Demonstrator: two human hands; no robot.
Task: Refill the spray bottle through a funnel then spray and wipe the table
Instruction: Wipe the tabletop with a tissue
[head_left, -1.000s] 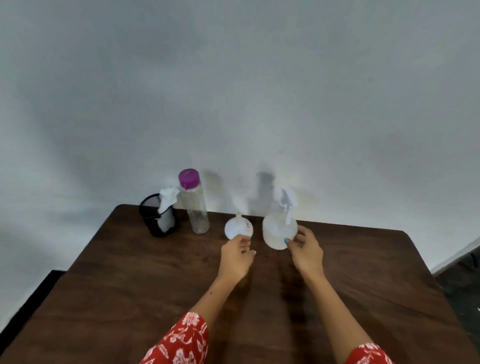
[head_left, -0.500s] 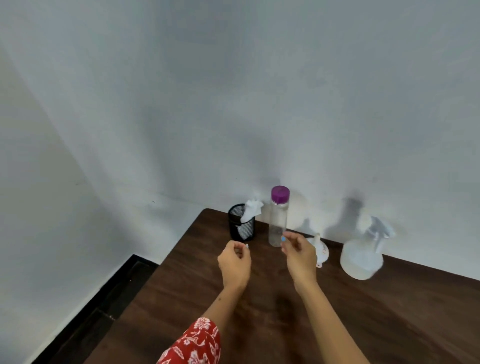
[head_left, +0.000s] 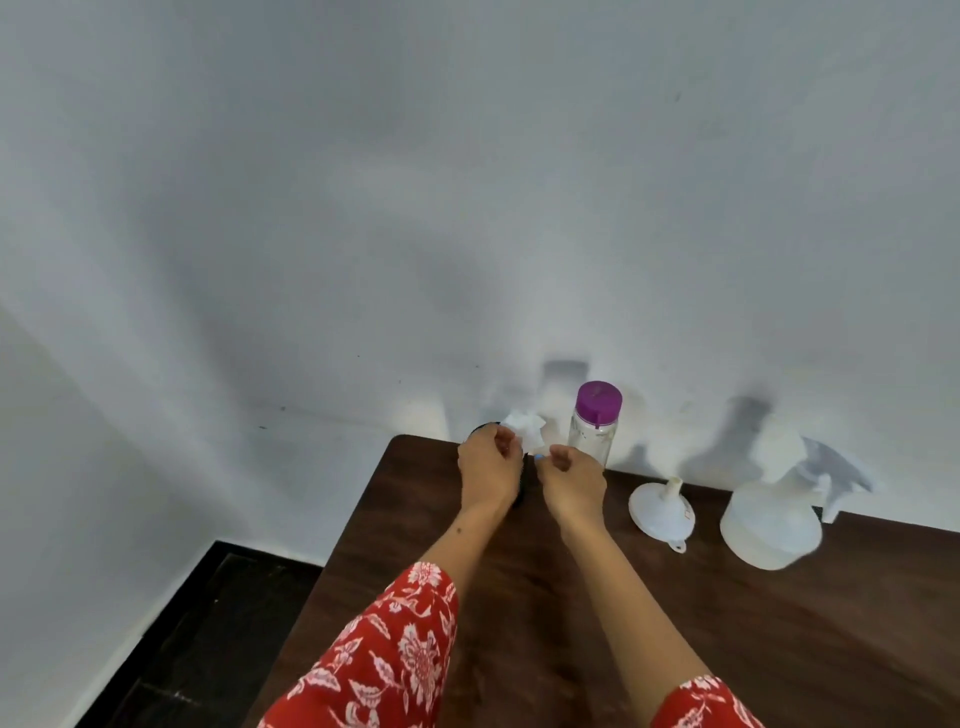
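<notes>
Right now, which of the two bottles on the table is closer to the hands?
The clear bottle with the purple cap, just behind the right hand. The spray bottle stands farther right, beyond the funnel.

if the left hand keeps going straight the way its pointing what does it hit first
Most likely the white tissue sticking up out of the black mesh cup. The left hand points toward the wall and is already at the cup, perhaps touching the tissue; depth is unclear. Beyond them is only the wall.
</notes>
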